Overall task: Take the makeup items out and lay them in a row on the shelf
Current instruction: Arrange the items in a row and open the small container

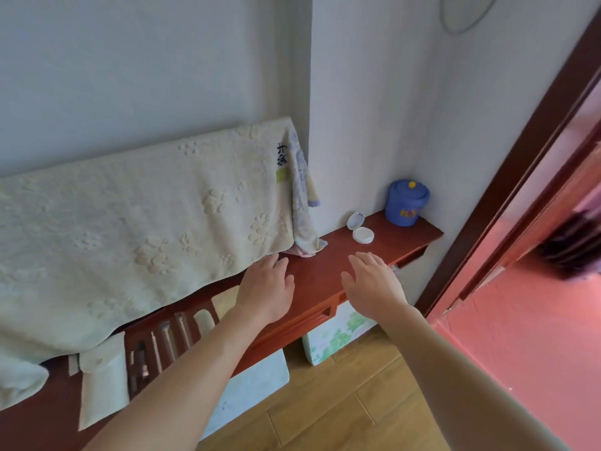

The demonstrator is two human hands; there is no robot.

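A red-brown wooden shelf point(328, 255) runs along the wall. A white round compact point(360, 230) lies open on it near the far end, lid tipped up. A blue lidded pot point(406, 203) with a yellow knob stands in the far corner. My left hand point(266, 288) hovers flat over the shelf beside the towel's edge, fingers apart, holding nothing. My right hand point(370, 284) is spread over the shelf's front edge, also holding nothing. Several slim makeup items point(169, 340) lie in a slotted part of the shelf below the towel, partly hidden by my left forearm.
A large cream towel point(136, 222) drapes over the left of the shelf, a small patterned cloth point(302, 203) hanging at its right end. A white folded cloth point(104, 382) hangs at the front. A floral box point(335, 333) and a white board point(257, 385) stand on the floor. Dark doorframe point(507, 196) at right.
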